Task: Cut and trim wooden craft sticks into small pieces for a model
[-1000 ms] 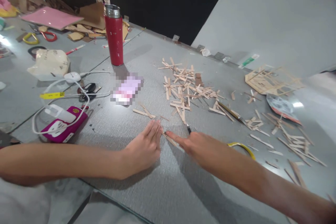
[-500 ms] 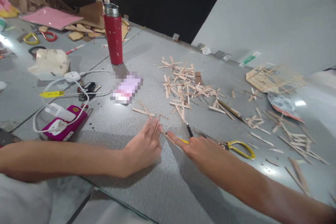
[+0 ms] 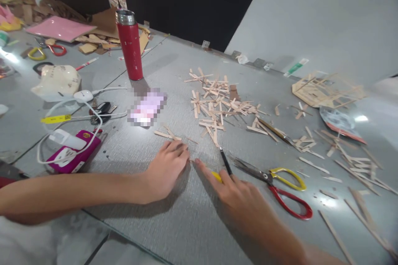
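My left hand (image 3: 166, 169) rests palm down on the grey table (image 3: 192, 223), fingers bent and fingertips on the surface, holding nothing I can see. A small wooden stick piece (image 3: 191, 160) lies just beyond those fingertips. My right hand (image 3: 238, 192) grips a thin tool with a yellow body and black tip (image 3: 224, 160). Its index finger stretches toward the stick piece. Red-and-yellow-handled scissors (image 3: 273, 179) lie right of that hand, blades pointing at the tool's tip.
A heap of cut wooden sticks (image 3: 217, 101) lies beyond the hands, with more scattered to the right. A stick-built model (image 3: 323, 91) sits far right, a red flask (image 3: 129, 45) at the back. At left are a magenta power bank (image 3: 74, 155) with white cable, and keys.
Both hands have drawn back toward me. My left fingers went from flat to bent. The scissors, first partly hidden by my right arm, now show fully.
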Tool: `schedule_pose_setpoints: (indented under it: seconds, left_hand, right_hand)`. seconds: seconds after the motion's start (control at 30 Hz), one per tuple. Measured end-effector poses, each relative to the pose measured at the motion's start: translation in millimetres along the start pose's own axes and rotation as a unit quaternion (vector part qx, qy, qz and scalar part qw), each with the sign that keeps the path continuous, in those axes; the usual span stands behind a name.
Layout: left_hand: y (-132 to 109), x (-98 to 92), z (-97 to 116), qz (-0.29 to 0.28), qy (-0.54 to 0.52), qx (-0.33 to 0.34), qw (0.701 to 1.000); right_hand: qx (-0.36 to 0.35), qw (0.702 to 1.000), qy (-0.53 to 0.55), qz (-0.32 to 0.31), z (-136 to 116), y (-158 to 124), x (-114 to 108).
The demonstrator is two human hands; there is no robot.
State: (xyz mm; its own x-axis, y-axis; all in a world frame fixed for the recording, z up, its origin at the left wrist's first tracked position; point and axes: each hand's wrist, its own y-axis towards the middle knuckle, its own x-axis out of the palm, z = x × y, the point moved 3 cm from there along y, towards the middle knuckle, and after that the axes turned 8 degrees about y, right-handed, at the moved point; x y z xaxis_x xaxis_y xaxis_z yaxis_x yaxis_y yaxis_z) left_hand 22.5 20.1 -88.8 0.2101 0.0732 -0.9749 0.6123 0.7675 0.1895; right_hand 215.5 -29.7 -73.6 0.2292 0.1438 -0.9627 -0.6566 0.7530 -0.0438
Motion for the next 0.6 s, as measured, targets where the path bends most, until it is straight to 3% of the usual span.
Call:
schedule_pose_setpoints:
  seconds: [0.13, 0.4, 0.5, 0.6]
  left_hand:
    - [3.0, -7.4, -3.8, 0.005, -0.079, -0.044, 0.996]
    - [6.9, -6.4, -12.1, -0.001, -0.081, -0.045, 0.996]
    - [4.1, -10.1, -11.0, 0.043, -0.094, -0.041, 0.994]
    - [-0.4, -19.9, -7.4, 0.136, -0.087, -0.009, 0.987]
  right_hand:
    - [-0.004, 0.999, 0.006, 0.042, 0.9, -3.8, 2.9]
    - [0.015, 0.992, 0.068, 0.104, 14.7, -8.6, -5.8]
    - [0.024, 0.988, 0.114, 0.104, 20.9, -11.9, -5.6]
    - [0.05, 0.978, 0.159, 0.124, 25.8, -16.8, -7.4]
